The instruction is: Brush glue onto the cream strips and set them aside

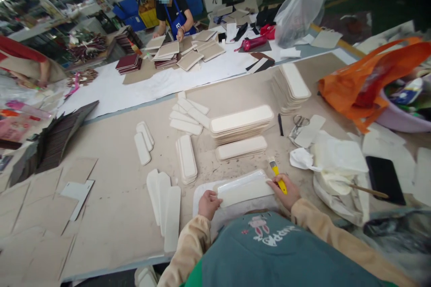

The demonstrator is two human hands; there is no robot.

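Note:
My left hand (209, 205) pinches the left end of a long cream strip (245, 193). The thumb and finger of my right hand (287, 191) hold the strip's right end. A brush (279, 176) with a yellow handle is also tucked in that hand, bristles pointing away from me. Under the strip's far edge shows a shiny, wet-looking rounded panel (240, 180), lying on a pale sheet (198, 193). Beyond it are a low stack of rounded panels (241, 148) and a taller one (242, 119).
Loose cream strips (172, 215) and a narrow stack (186, 157) lie to the left. On the right are a glue-smeared white tub (341, 186) with a stick, a black phone (385, 180), scissors (299, 122) and an orange bag (353, 89). A co-worker (173, 9) stands across the table.

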